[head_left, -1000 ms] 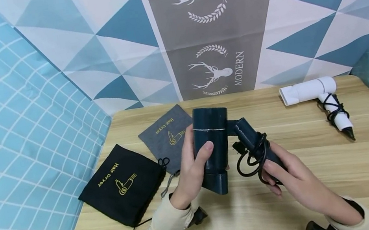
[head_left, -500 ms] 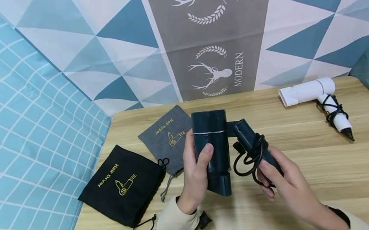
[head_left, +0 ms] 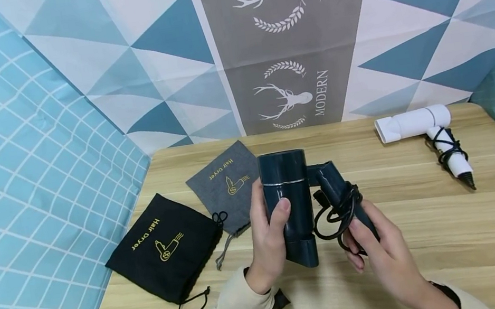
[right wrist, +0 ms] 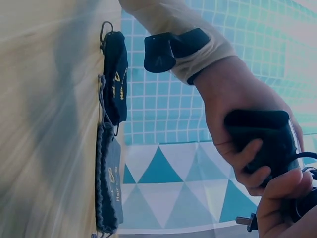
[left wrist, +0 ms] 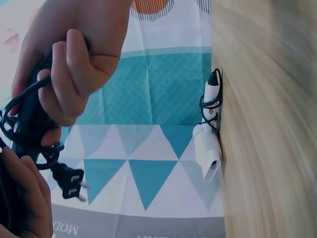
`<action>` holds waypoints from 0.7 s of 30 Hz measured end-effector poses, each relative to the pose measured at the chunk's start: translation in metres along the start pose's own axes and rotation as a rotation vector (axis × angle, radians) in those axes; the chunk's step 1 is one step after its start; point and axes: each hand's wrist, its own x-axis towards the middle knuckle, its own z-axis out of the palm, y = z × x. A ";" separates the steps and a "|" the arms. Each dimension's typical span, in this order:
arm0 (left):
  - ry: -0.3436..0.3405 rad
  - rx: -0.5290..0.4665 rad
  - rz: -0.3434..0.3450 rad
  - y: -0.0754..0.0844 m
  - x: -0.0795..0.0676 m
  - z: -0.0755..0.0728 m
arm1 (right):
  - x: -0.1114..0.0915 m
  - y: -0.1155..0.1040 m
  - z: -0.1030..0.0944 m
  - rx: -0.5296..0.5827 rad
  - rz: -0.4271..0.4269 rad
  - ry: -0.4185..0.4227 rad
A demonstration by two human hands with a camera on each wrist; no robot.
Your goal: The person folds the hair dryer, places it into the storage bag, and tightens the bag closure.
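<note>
A dark blue hair dryer [head_left: 284, 167] is held up above the table, its barrel roughly upright in the head view. My left hand [head_left: 267, 242] grips the barrel, thumb across its front. The handle [head_left: 331, 179] angles down to the right, and my right hand [head_left: 390, 258] holds its lower end. Black cord [head_left: 348, 203] is wound around the handle in loose loops. In the left wrist view the two-pin plug [left wrist: 69, 181] hangs from the cord. The slanted nozzle [right wrist: 260, 121] faces the camera in the right wrist view.
Left on the wooden table [head_left: 430, 218] lie a black drawstring pouch [head_left: 166, 252] and a grey pouch [head_left: 227, 179], both printed "Hair Dryer". A white hair dryer [head_left: 413, 123] with its cord wrapped lies at the back right. Patterned cloth [head_left: 279, 48] hangs behind.
Both hands have lowered the dark blue hair dryer slightly. Its nozzle end has swung to the right, and my right hand has shifted left. The pouches and white dryer stay put.
</note>
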 end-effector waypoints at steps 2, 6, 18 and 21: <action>0.005 -0.015 0.010 -0.001 -0.003 0.002 | -0.001 0.003 0.002 0.016 -0.023 0.002; 0.007 -0.054 0.032 -0.003 -0.007 0.007 | -0.003 0.005 0.007 -0.038 -0.004 0.025; 0.040 -0.080 0.073 -0.009 -0.015 0.016 | -0.008 0.005 0.015 -0.249 0.119 0.043; 0.044 -0.076 0.092 -0.012 -0.017 0.018 | -0.010 0.007 0.017 -0.291 0.172 0.005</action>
